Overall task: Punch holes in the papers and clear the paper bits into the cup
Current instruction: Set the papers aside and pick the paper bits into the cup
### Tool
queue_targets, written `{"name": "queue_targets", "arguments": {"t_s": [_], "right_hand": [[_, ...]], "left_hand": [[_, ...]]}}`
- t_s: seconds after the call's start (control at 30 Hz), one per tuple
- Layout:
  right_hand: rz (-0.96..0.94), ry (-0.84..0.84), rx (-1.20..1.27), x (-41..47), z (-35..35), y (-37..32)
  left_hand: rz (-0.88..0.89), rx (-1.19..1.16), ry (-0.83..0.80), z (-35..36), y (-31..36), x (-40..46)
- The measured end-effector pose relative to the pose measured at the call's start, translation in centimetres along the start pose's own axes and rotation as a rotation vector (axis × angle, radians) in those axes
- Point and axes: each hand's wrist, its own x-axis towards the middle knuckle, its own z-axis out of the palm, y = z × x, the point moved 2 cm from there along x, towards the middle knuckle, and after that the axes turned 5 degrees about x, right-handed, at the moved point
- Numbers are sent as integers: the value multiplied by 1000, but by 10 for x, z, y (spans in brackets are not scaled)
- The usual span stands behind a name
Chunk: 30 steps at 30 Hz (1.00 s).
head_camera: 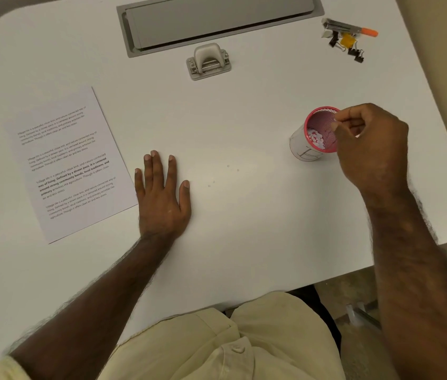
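Observation:
A pink mesh cup (316,124) wrapped in white paper stands on the white desk at the right, with white paper bits inside. My right hand (370,144) hovers over its rim, fingertips pinched together; whether a bit is between them I cannot tell. My left hand (162,193) lies flat on the desk, fingers spread, holding nothing. Beside it at the left lies a printed sheet of paper (68,165). A few tiny paper bits (228,166) dot the desk between my hands. A grey hole punch (208,61) sits at the back centre.
A grey cable hatch (217,20) is set into the desk behind the punch. A stapler with an orange tip (348,28) and several binder clips (351,48) lie at the back right. The desk edge (422,242) runs close by my right forearm.

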Motion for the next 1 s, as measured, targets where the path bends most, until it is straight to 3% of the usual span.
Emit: {"name": "queue_targets", "arguments": {"t_s": [0.83, 1.0], "right_hand": [[-46, 9, 57, 5, -8, -2], [-163, 154, 228, -12, 5, -14]], "left_hand": [[10, 0, 9, -2, 0, 0], [7, 0, -9, -2, 1, 0]]}}
